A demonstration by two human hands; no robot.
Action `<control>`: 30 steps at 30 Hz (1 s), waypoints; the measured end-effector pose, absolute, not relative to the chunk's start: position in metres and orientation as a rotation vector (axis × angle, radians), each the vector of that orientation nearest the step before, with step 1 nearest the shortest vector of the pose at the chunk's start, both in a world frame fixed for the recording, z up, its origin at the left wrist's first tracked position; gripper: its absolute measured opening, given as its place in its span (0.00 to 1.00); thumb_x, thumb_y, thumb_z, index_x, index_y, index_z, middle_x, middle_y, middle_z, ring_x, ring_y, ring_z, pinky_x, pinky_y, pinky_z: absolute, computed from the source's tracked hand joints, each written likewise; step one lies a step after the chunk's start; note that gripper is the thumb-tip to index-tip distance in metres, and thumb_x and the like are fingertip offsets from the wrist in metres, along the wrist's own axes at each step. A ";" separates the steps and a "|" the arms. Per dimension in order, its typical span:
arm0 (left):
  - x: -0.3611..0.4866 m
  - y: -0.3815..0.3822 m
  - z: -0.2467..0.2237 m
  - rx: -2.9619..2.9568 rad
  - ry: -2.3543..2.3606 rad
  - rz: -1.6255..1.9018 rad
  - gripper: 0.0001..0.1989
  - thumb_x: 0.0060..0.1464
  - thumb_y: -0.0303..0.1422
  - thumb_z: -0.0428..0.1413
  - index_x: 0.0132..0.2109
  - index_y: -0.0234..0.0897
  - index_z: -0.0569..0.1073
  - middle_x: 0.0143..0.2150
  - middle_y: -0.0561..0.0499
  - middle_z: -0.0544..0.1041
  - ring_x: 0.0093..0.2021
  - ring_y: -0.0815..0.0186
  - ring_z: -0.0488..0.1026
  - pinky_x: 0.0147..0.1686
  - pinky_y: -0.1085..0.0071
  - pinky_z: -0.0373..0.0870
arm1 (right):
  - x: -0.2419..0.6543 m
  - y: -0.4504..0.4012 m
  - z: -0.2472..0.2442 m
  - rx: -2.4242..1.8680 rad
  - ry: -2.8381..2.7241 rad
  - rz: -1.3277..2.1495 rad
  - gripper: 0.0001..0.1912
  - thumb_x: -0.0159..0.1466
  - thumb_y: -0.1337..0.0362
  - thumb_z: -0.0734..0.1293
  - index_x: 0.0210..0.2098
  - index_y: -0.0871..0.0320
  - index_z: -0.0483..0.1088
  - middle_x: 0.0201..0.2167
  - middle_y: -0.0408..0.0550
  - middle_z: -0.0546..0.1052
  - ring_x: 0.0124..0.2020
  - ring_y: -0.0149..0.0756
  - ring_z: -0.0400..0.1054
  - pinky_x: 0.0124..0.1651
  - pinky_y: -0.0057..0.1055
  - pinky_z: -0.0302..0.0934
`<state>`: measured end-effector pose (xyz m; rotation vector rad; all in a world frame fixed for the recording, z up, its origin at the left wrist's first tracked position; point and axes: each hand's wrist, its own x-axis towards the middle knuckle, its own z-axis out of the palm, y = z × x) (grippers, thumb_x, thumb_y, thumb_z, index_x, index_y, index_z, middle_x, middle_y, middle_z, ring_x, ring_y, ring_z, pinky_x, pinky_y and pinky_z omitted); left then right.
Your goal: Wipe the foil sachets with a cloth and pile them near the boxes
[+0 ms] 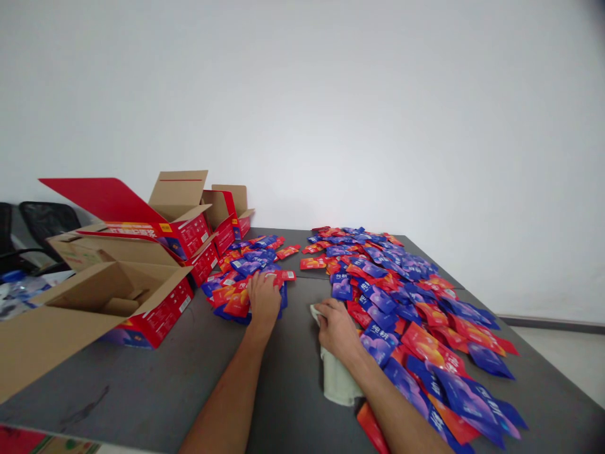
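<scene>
My left hand (264,297) lies over the near edge of a pile of red and blue pouches (236,296), its slightly bent fingers resting on a red pouch. No pouch is visibly lifted. Right of it, my right hand (336,326) is closed on a pale green cloth (338,378), which hangs down toward me and lies on the dark table (288,403). This hand is beside the left border of a larger spread of red and blue pouches (378,299). My forearm covers some of the nearest ones.
An open red carton (163,315) with brown flaps stands at the left, its cavity partly visible. Behind it are more open red cartons (189,236). Black mesh chairs (50,221) are beyond the table's left side. A white wall (359,113) rises behind the table.
</scene>
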<state>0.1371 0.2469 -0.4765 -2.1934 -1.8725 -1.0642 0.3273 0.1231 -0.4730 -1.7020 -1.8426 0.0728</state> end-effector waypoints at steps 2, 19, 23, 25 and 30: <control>0.137 0.248 -0.478 -2.172 -1.858 -1.086 0.15 0.58 0.28 0.52 0.50 0.39 0.78 0.57 0.42 0.74 0.65 0.49 0.61 0.66 0.48 0.51 | 0.330 0.126 -0.474 -1.711 -1.804 0.051 0.20 0.63 0.74 0.61 0.51 0.55 0.75 0.48 0.53 0.74 0.50 0.41 0.67 0.56 0.35 0.62; 0.206 0.215 -0.498 -3.017 -1.772 -1.576 0.21 0.62 0.35 0.48 0.57 0.32 0.74 0.58 0.35 0.76 0.60 0.52 0.72 0.61 0.55 0.63 | 0.367 0.154 -0.495 -1.954 -1.837 0.014 0.27 0.63 0.70 0.61 0.62 0.66 0.65 0.55 0.66 0.74 0.58 0.52 0.67 0.61 0.48 0.56; 0.204 0.220 -0.504 -2.999 -1.927 -1.574 0.23 0.61 0.38 0.50 0.59 0.33 0.72 0.60 0.35 0.74 0.62 0.52 0.70 0.63 0.57 0.60 | 0.358 0.146 -0.488 -1.844 -1.962 0.078 0.27 0.63 0.70 0.61 0.61 0.67 0.65 0.53 0.63 0.77 0.53 0.48 0.71 0.63 0.45 0.55; 0.203 0.222 -0.506 -2.988 -1.943 -1.605 0.21 0.60 0.38 0.52 0.57 0.37 0.74 0.58 0.38 0.76 0.61 0.53 0.71 0.62 0.58 0.61 | 0.353 0.141 -0.487 -1.779 -2.019 0.126 0.27 0.62 0.70 0.62 0.62 0.65 0.66 0.55 0.61 0.76 0.55 0.47 0.71 0.65 0.44 0.54; 0.203 0.225 -0.509 -2.976 -1.972 -1.849 0.21 0.55 0.33 0.57 0.56 0.37 0.73 0.51 0.41 0.80 0.53 0.56 0.75 0.57 0.60 0.66 | 0.344 0.133 -0.488 -1.638 -2.088 0.270 0.27 0.62 0.70 0.62 0.61 0.62 0.67 0.57 0.58 0.75 0.58 0.46 0.69 0.69 0.48 0.50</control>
